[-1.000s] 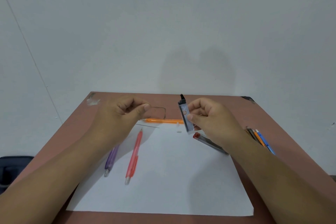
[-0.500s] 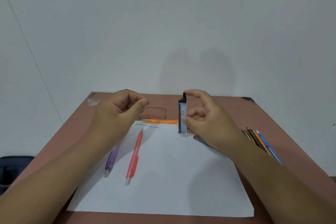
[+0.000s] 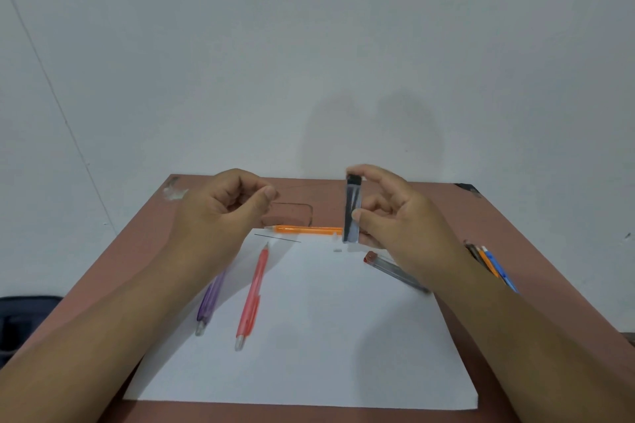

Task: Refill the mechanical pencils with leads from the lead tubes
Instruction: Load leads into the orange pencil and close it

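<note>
My right hand [image 3: 395, 213] holds a flat clear lead tube [image 3: 352, 213] with a black cap upright above the table, index finger on the cap, thumb on its side. My left hand [image 3: 226, 213] hovers to its left with fingers curled and thumb against the forefinger; I cannot tell whether a lead is pinched there. On the white paper [image 3: 309, 336] lie a red mechanical pencil [image 3: 252, 295] and a purple one [image 3: 209, 302], partly under my left forearm. An orange pencil [image 3: 305, 229] lies at the paper's far edge. A single thin lead [image 3: 277, 238] rests near it. A second lead tube [image 3: 395, 271] with a red cap lies under my right wrist.
The brown table [image 3: 515, 227] ends at a white wall. Several more pencils [image 3: 491, 264] lie at the right beside my right forearm. A small white piece [image 3: 337, 250] sits on the paper. A dark bag [image 3: 24, 319] is off the table's left side.
My right hand raised the lead tube from a tilt to upright and moved its index finger onto the black cap. My left hand rose slightly and stays curled.
</note>
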Motion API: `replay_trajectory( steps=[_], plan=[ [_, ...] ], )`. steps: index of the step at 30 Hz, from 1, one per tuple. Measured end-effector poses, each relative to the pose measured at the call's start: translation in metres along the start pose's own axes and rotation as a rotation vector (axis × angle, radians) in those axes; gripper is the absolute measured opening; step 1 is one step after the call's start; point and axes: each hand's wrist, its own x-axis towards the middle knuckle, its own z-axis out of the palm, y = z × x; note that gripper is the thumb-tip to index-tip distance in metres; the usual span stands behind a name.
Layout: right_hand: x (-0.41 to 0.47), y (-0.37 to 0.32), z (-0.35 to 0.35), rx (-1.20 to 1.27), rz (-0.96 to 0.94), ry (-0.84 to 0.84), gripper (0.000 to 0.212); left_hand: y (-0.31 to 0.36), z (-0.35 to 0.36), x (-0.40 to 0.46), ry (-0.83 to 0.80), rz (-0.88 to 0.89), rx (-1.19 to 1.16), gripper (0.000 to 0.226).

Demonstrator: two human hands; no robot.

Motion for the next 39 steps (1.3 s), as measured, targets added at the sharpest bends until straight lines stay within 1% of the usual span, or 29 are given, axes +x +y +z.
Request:
replay_trajectory(
  steps=[3, 6, 9, 12, 18, 20, 21, 24, 25, 28, 31, 34, 35, 37, 39],
  plan=[
    [0.004, 0.005, -0.007, -0.062, -0.018, 0.055, 0.057, -0.001, -0.001, 0.0, -0.01, 0.007, 0.018, 0.009],
    [0.009, 0.01, -0.015, -0.306, -0.026, 0.129, 0.061, 0.0, 0.0, -0.001, -0.015, -0.013, 0.005, 0.008],
    [0.011, 0.012, -0.021, -0.534, 0.051, 0.072, 0.062, -0.001, 0.0, -0.002, -0.029, -0.026, 0.002, 0.007],
    [0.012, 0.016, -0.024, -0.666, 0.133, 0.014, 0.062, -0.003, 0.0, -0.001, -0.038, -0.017, 0.022, 0.007],
    [0.009, 0.013, -0.024, -0.914, 0.21, -0.06, 0.04, -0.001, 0.004, -0.005, -0.07, 0.001, 0.09, 0.011],
    [0.01, 0.013, -0.023, -0.948, 0.146, -0.042, 0.036, -0.001, 0.005, -0.006, -0.096, 0.047, 0.166, 0.015],
    [0.01, 0.014, -0.023, -0.916, 0.086, -0.009, 0.034, 0.0, 0.006, -0.006, -0.107, 0.068, 0.204, 0.016],
    [0.009, 0.012, -0.017, -0.682, -0.191, 0.088, 0.029, 0.002, 0.008, -0.007, -0.136, 0.144, 0.256, 0.021],
    [0.008, 0.012, -0.014, -0.646, -0.286, 0.1, 0.028, 0.002, 0.009, -0.007, -0.139, 0.184, 0.272, 0.022],
    [0.007, 0.016, 0.002, -0.686, -0.45, 0.112, 0.028, 0.0, 0.012, -0.006, -0.117, 0.307, 0.301, 0.021],
    [0.008, 0.018, 0.012, -0.692, -0.544, 0.159, 0.023, 0.002, 0.015, -0.008, -0.095, 0.399, 0.31, 0.018],
    [0.008, 0.018, 0.014, -0.678, -0.631, 0.235, 0.017, 0.003, 0.018, -0.008, -0.089, 0.462, 0.296, 0.005],
    [0.008, 0.018, 0.015, -0.683, -0.644, 0.256, 0.015, 0.003, 0.018, -0.008, -0.089, 0.473, 0.294, 0.008],
    [0.008, 0.019, 0.014, -0.697, -0.628, 0.276, 0.015, 0.002, 0.019, -0.008, -0.101, 0.446, 0.285, 0.007],
    [0.009, 0.02, 0.013, -0.704, -0.596, 0.297, 0.016, 0.004, 0.019, -0.008, -0.132, 0.341, 0.254, 0.003]
  ],
)
